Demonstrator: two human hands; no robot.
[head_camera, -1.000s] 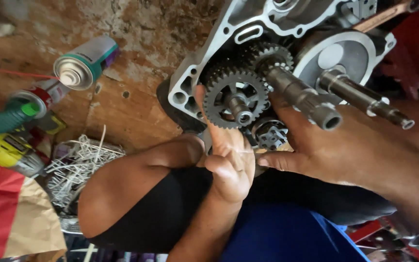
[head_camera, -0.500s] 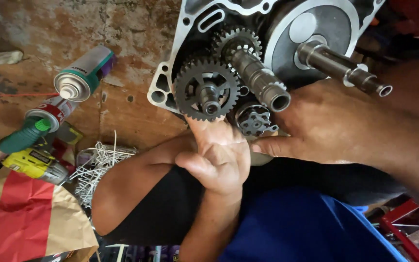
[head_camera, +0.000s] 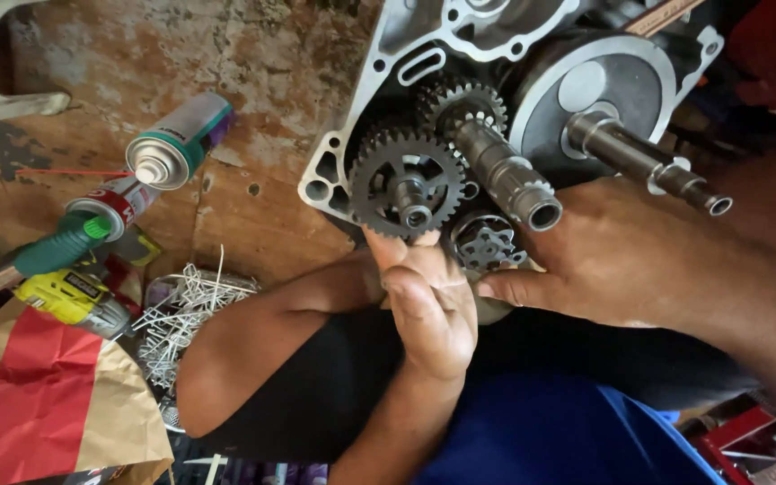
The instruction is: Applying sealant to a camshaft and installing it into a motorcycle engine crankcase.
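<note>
Worn wooden workbench [head_camera: 253, 224] with spray cans [head_camera: 177, 144]. Engine case [head_camera: 379, 99] stands on it; left hand [head_camera: 428, 305], loosely curled and holding nothing, fingertips the large gear [head_camera: 406, 184]. Right hand [head_camera: 621, 260] lies open against the case. Gear probably heavy, stiff, oily: grip its toothed rim.

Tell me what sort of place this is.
Probably a small engine repair workshop: an opened engine case with bare gears and shafts, spray cans on a stained wooden bench, and a yellow power tool.
</note>
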